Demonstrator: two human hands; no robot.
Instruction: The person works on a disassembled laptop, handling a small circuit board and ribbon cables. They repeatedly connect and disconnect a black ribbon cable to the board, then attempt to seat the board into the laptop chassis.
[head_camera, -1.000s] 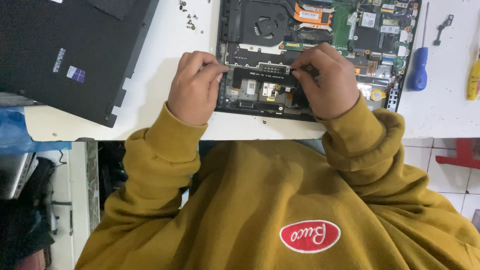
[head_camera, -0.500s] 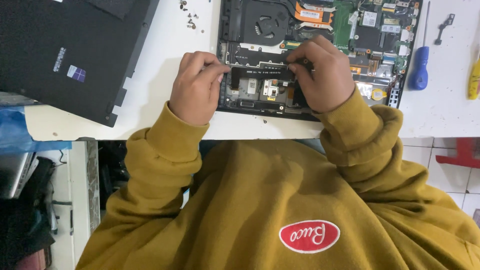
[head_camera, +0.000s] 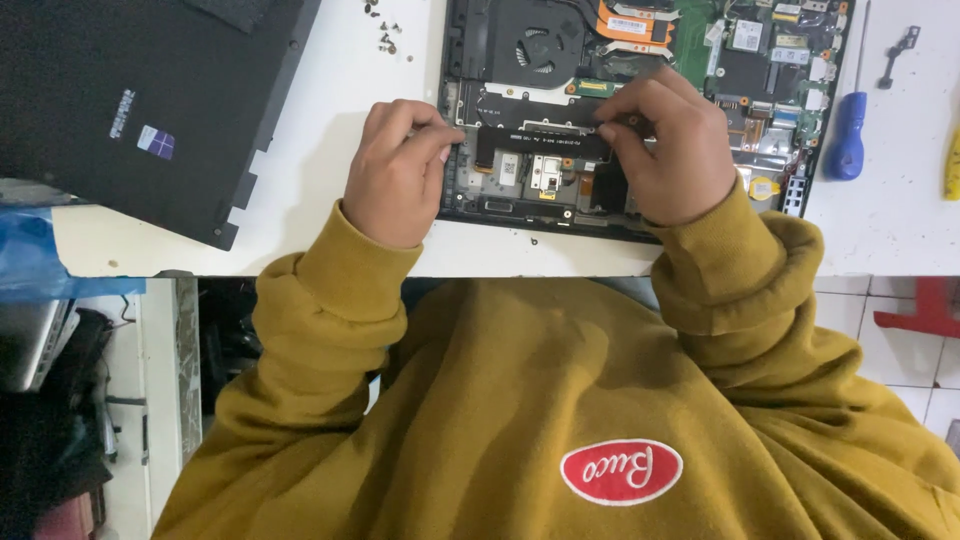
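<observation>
Both hands shifted slightly up; left hand (head_camera: 398, 172) and right hand (head_camera: 668, 150) each pinch an end of black strip (head_camera: 545, 145) over open laptop (head_camera: 640, 60), fingers closed

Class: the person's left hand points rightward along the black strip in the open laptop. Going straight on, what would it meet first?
Probably the right hand, which holds the other end of the black strip that the left hand pinches; depth is hard to judge.

My right hand (head_camera: 672, 150) has crept farther up and leftward over the opened laptop (head_camera: 640, 110), fingers now pinching the right end of the black strip (head_camera: 545, 143). My left hand (head_camera: 400, 170) has edged slightly farther too.
</observation>
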